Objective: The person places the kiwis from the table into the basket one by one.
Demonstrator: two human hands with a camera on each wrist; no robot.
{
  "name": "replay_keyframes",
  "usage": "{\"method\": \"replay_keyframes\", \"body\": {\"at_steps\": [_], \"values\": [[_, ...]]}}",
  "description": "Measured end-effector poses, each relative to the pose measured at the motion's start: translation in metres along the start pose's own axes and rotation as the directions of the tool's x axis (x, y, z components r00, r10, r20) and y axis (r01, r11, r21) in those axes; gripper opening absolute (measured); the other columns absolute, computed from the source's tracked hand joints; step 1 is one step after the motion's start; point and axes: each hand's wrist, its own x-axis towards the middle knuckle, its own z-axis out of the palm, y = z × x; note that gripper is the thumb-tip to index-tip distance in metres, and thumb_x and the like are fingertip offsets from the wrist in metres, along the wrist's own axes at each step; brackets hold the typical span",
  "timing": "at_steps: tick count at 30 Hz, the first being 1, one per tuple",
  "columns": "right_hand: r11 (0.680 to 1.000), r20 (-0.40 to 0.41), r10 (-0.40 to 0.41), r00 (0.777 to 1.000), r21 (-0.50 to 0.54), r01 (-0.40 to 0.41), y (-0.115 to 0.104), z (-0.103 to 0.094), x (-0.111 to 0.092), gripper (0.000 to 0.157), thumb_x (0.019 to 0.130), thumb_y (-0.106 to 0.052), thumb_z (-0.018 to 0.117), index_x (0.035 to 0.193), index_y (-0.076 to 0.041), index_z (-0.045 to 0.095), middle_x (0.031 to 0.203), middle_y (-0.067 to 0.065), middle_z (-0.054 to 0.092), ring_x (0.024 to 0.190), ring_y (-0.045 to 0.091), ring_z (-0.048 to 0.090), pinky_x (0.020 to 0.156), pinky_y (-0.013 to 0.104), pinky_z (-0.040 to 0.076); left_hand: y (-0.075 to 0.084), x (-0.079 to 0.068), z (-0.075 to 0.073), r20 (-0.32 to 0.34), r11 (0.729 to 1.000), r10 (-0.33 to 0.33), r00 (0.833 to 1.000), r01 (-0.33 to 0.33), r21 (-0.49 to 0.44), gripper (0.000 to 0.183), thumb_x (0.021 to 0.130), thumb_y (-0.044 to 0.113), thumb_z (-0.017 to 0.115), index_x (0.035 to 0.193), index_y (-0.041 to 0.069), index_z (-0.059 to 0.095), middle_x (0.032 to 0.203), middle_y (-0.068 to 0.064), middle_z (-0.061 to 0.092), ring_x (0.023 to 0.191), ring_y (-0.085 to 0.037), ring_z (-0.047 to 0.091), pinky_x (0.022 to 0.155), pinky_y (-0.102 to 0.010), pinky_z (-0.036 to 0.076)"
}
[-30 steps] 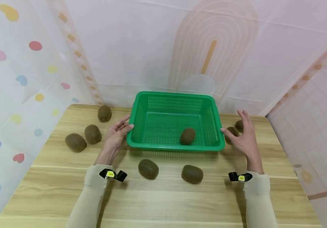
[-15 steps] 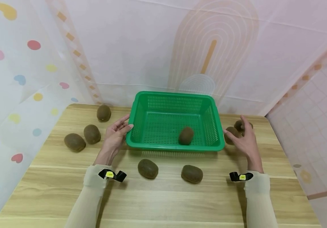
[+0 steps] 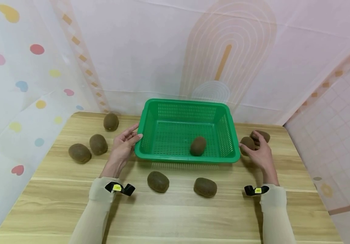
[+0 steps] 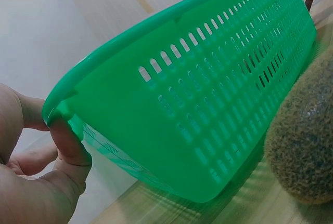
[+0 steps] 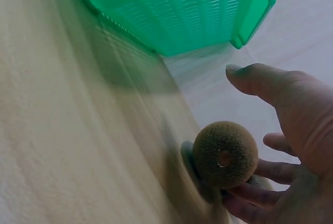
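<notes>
My left hand (image 3: 123,145) pinches the left rim of a green plastic basket (image 3: 187,158), thumb on top and fingers beneath, as the left wrist view shows up close. A single kiwi (image 3: 198,146) lies inside the basket, near its front right. Just right of the basket, my right hand (image 3: 260,154) reaches around another kiwi (image 5: 225,154). Its fingers lie behind and beside that fruit, while the thumb stands apart from it in the right wrist view. A further kiwi (image 3: 262,136) sits behind, partly covered by the fingers.
Two kiwis lie in front of the basket, a left one (image 3: 158,182) and a right one (image 3: 205,187). Left of the left hand are three more kiwis (image 3: 98,144). The wooden table (image 3: 175,220) ends at a patterned cloth backdrop (image 3: 150,61).
My right hand has come down, its fingers drawing in around the kiwi beside the basket. The kiwi inside the basket has shifted slightly left. My left hand stays on the rim.
</notes>
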Motion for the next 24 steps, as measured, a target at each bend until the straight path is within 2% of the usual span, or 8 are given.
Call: {"method": "replay_keyframes", "body": {"at_steps": [7,16,24], "values": [[0.998,0.018,0.055,0.998,-0.026,-0.055,0.0022,0.0005,-0.0005,0.086,0.085,-0.046,0.065,0.15,-0.013,0.02,0.148,0.02,0.03,0.128,0.044,0.037,0.098,0.057,0.039,0.0006,-0.0002,0.0005,-0.008,1.0,-0.003,1.0,0.003,0.017,0.06,0.085,0.013,0.07,0.14,0.011,0.046,0.092,0.001,0.056,0.077,-0.006,0.057,0.063,-0.018,0.054],[0.996,-0.052,0.071,0.996,-0.055,-0.074,0.006,0.0037,0.0011,0.075,0.084,-0.041,0.069,0.145,-0.012,0.036,0.141,0.018,0.041,0.12,0.039,0.046,0.092,0.052,0.045,0.001,-0.001,0.0005,-0.011,1.0,0.003,1.0,-0.003,0.024,0.06,0.085,0.013,0.07,0.14,0.011,0.046,0.091,0.002,0.057,0.077,-0.005,0.058,0.063,-0.018,0.054],[0.995,-0.068,0.078,0.995,-0.055,-0.082,0.0057,0.0032,0.0008,0.071,0.084,-0.04,0.069,0.142,-0.012,0.041,0.139,0.019,0.045,0.118,0.039,0.047,0.091,0.051,0.045,-0.0003,-0.0002,-0.0001,-0.011,1.0,0.001,1.0,-0.001,0.02,0.06,0.085,0.014,0.071,0.14,0.012,0.046,0.092,0.001,0.057,0.077,-0.005,0.059,0.063,-0.018,0.054]]}}
